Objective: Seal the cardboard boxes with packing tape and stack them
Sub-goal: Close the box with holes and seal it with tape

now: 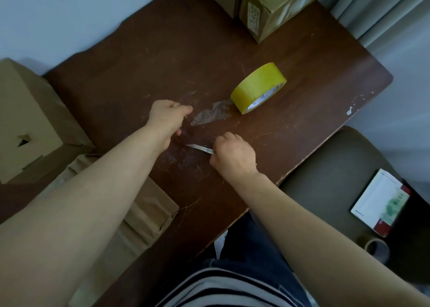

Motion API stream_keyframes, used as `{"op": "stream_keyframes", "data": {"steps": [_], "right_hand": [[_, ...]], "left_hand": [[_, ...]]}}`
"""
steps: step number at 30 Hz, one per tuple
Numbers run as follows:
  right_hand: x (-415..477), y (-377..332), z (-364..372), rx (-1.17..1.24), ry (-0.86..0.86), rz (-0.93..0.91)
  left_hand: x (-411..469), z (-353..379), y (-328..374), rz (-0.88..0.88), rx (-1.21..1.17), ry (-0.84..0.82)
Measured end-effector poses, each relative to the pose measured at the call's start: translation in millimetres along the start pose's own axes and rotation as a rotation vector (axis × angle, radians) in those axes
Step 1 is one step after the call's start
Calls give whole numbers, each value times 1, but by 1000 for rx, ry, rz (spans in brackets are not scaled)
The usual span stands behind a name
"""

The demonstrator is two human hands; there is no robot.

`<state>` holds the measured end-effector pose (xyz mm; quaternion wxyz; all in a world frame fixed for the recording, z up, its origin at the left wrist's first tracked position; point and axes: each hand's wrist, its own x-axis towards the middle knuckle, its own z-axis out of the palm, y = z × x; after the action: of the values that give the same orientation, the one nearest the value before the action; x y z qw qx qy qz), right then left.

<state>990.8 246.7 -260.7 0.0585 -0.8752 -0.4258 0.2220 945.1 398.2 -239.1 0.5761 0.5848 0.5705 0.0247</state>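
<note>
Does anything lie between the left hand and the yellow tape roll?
Nothing blocks it. Between the left hand and the yellow packing-tape roll lies only the roll's own loose clear strip, on the dark brown table.

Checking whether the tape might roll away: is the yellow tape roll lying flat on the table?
No, the yellow tape roll stands on its edge on the table, a loose strip trailing from it.

Table (pixel 302 78): dark brown top, much scratched, with white chips near its right edge.
Seat (pixel 325 190): dark and padded, just beside the table's right edge.
Packet (pixel 381 202): white with green and red print, lying on the seat.
Curtain (pixel 384 11): pale folds, top right.
Wall (pixel 58 16): plain, pale.
</note>
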Motion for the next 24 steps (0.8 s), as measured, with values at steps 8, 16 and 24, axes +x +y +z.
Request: {"op": "stream_keyframes", "data": {"steps": [8, 16, 24], "right_hand": [[-7, 14, -8, 86, -147, 131], [-3, 29, -6, 989, -158, 426], [2, 23, 2, 1284, -163, 617]], "left_hand": [[8, 0, -2, -54, -36, 15], [10, 3, -8, -95, -45, -19], [8, 3, -7, -99, -88, -52]]}}
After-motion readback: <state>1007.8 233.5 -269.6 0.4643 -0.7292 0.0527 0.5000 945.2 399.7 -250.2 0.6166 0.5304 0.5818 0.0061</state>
